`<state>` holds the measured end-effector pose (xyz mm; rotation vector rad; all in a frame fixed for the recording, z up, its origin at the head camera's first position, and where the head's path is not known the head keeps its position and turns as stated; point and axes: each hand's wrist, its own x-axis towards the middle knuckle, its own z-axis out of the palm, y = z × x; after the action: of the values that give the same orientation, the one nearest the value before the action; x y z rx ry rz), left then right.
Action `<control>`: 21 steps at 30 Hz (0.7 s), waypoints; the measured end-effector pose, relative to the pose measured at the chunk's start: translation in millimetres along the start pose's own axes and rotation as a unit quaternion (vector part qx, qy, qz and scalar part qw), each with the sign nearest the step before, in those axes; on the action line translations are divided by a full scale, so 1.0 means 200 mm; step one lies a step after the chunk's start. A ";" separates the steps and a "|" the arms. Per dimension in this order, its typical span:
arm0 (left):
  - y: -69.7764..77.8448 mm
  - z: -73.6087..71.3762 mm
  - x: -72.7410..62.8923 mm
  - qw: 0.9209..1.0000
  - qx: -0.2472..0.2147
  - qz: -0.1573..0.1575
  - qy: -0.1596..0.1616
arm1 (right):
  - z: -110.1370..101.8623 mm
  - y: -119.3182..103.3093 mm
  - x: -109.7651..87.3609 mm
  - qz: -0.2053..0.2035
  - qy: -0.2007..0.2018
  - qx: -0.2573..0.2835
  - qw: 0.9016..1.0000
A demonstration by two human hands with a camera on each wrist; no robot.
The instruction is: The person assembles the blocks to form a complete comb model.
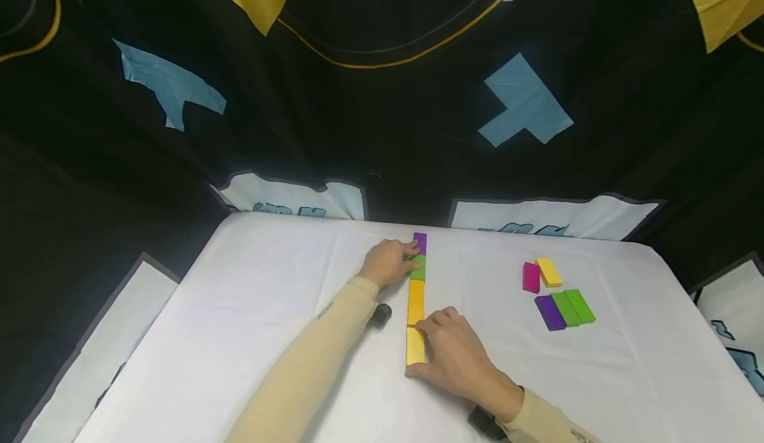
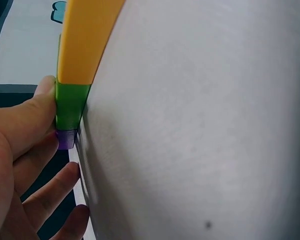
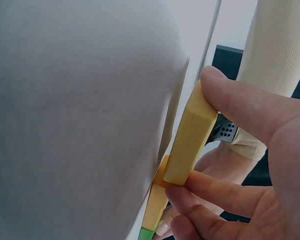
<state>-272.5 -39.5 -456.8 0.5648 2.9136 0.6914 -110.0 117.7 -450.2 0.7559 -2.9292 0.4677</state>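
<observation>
A straight row of blocks runs away from me on the white table. From the far end come a purple block (image 1: 420, 243), a green block (image 1: 418, 268), an orange-yellow block (image 1: 416, 301) and a lighter yellow block (image 1: 414, 346). My right hand (image 1: 456, 353) pinches that nearest yellow block by its ends, thumb at the near end and fingertips at the far end, as the right wrist view confirms. At the left side of the row, my left hand (image 1: 388, 262) touches the green and purple blocks with thumb and fingertips, its other fingers extended.
To the right lie loose blocks: a magenta block (image 1: 530, 277) beside a yellow block (image 1: 549, 272), and below them a purple block (image 1: 550, 313) next to two green blocks (image 1: 572, 308). A black patterned curtain (image 1: 370, 131) hangs behind the white table (image 1: 251, 297).
</observation>
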 end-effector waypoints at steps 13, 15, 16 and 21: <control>0.00 0.01 0.00 1.000 -0.006 0.001 -0.006 | 0.01 -0.02 0.00 0.018 -0.023 -0.008 1.000; 0.00 0.00 0.00 1.000 -0.006 0.002 -0.006 | 0.01 -0.02 0.00 0.018 -0.021 -0.010 1.000; 0.00 0.00 0.00 1.000 -0.006 0.001 -0.006 | 0.01 -0.02 0.00 0.018 -0.021 -0.010 1.000; 0.00 0.00 0.01 1.000 -0.006 0.002 -0.005 | 0.00 -0.01 -0.02 0.024 -0.015 -0.006 1.000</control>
<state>-274.3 -39.7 -456.8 0.5716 2.8982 0.7030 -105.8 117.3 -450.8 0.7006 -2.9816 0.4467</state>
